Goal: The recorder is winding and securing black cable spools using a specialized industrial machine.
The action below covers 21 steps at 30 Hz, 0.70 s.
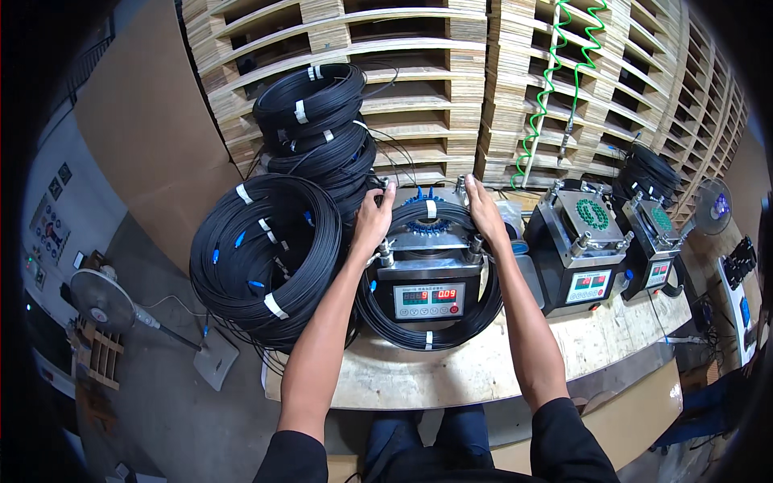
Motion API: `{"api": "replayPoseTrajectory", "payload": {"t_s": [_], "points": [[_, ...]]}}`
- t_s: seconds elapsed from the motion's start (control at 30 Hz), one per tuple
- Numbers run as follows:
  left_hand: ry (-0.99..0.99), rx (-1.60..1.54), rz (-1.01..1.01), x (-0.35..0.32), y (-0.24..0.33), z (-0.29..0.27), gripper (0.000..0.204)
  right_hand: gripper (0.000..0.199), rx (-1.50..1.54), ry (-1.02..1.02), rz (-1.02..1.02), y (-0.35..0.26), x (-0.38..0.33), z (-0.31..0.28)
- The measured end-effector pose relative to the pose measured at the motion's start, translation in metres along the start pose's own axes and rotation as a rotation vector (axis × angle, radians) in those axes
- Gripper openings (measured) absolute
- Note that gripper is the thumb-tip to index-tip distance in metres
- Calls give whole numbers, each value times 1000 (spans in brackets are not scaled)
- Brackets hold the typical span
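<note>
My left hand (374, 222) is closed around the far left corner post of a bench polishing machine (431, 278). My right hand (485, 212) is at the far right post, its fingers bent round it and partly hidden. A ring of blue fibre connectors (427, 228) sits on top of the machine between my hands. A coil of black cable (431, 336), tied with white bands, loops around the machine; its upper part crosses over the top and its lower part hangs before the front panel. Red and green digits glow on that panel (429, 301).
Stacked black cable coils (211, 258) stand to the left on the wooden table (386, 378). Two similar machines (581, 249) (652, 241) with green rings stand at right. Wooden pallets (419, 97) rise behind; a green coiled hose (538, 121) hangs there. A fan (101, 302) stands left.
</note>
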State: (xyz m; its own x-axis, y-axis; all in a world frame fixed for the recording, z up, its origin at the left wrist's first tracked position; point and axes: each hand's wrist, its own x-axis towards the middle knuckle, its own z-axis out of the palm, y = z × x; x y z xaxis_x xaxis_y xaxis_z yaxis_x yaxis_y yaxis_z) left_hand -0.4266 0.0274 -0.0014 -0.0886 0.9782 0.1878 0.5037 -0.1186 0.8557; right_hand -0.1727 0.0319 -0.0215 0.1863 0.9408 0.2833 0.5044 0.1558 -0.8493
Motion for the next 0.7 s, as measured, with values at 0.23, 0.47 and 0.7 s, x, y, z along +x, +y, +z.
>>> {"api": "replayPoseTrajectory", "payload": {"t_s": [0.23,0.47,0.7], "points": [[-38,-37,18,3,-4,0,84,79,-11,24,-17,-3,-2,-3],[17,-6,18,-2,3,0,82,73,18,23,-75,12,6,-1],[-15,-70,16,1,0,1,82,84,-22,-28,1,9,5,0]]}}
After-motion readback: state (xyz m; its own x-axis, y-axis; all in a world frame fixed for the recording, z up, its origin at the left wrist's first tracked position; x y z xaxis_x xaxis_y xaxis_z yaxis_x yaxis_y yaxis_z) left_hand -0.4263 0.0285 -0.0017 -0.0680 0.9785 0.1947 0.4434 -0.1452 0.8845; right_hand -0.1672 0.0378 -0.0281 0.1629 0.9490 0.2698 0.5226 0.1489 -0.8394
